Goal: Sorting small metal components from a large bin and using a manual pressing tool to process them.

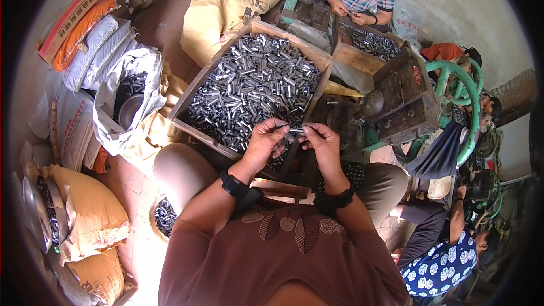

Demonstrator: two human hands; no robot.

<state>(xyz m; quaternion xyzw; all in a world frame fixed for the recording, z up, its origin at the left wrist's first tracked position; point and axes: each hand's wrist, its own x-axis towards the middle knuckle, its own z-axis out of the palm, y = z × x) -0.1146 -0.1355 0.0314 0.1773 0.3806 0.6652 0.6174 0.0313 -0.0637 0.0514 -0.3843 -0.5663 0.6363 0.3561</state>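
Observation:
Over the near right corner of a wooden tray, my left hand and my right hand meet at a short metal tube. Each hand pinches one end between thumb and fingertips, so the tube lies level between them. The other fingers of both hands are curled in. Below and beyond my hands, the tray is heaped with many similar small shiny metal tubes. Dark bands circle both of my wrists.
To the right stand a dark box-like machine part and a green handwheel. Co-workers sit at the far right and near right. Left are stacked sacks, an open white bag, yellow sacks and a round container of metal pieces.

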